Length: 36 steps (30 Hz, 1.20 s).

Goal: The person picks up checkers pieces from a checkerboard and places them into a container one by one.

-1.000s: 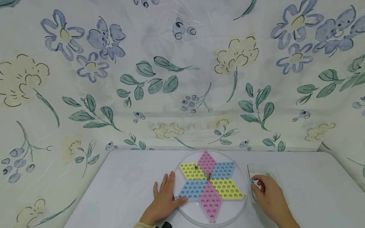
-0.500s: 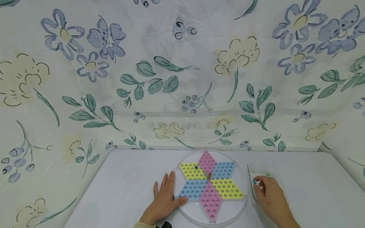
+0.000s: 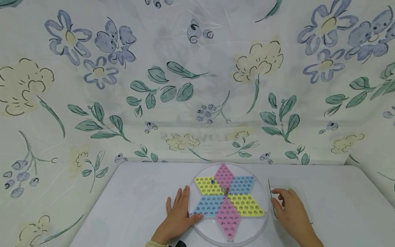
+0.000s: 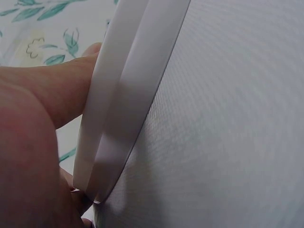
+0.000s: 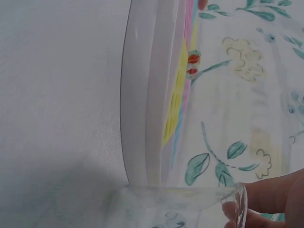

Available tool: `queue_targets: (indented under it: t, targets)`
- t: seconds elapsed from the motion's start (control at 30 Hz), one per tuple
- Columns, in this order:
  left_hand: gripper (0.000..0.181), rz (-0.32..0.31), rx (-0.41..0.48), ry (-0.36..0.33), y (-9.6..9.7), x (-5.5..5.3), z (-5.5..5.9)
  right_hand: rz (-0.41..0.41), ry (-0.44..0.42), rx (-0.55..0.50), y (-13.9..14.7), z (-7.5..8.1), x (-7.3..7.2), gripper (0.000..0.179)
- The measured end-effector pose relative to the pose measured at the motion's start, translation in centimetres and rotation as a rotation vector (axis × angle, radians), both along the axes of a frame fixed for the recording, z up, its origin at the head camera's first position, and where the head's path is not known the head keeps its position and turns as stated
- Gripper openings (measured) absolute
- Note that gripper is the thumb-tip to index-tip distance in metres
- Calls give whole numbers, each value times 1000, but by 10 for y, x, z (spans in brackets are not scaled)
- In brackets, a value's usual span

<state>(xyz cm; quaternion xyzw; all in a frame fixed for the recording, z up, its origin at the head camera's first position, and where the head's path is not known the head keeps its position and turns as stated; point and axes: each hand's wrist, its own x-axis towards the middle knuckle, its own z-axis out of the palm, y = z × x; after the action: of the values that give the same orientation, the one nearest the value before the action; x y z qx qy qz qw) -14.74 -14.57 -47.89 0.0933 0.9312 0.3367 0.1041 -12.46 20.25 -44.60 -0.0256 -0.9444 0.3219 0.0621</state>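
A round white Chinese checkers board [image 3: 205, 230] with a pink, yellow and blue star lies on the table. My left hand [image 3: 177, 214] lies along its left edge, fingers extended and thumb over the rim [image 4: 118, 95]. One blue marble [image 3: 213, 181] sits in the upper-left yellow section; a few reddish and clear marbles [image 3: 226, 190] stand at the centre. My right hand [image 3: 291, 209] has thumb and index finger bent at the left wall of a clear plastic box [image 3: 303, 192]. In the right wrist view the fingertips [image 5: 230, 209] show through that wall; I cannot tell whether they hold a marble.
Inside the clear box, a green marble [image 3: 290, 189] shows just beyond my right hand. The white table [image 3: 139, 192] ends at a flower-printed cloth [image 3: 172, 116] that hangs behind it and at the sides.
A light blue marble was at my right fingertips in both earlier frames and no longer shows there. My right fingertips have shifted slightly left to the box wall. The left hand stays put.
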Motion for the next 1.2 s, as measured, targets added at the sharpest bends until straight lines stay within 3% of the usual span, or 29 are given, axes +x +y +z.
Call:
queue_targets:
  t: [0.63, 1.2]
  targets:
    - [109, -3, 11, 8, -2, 2, 1, 47, 19, -42, -45, 8, -15, 26]
    - [109, -4, 5, -6, 0, 0, 2, 66, 33, -60, -73, -3, -30, 24]
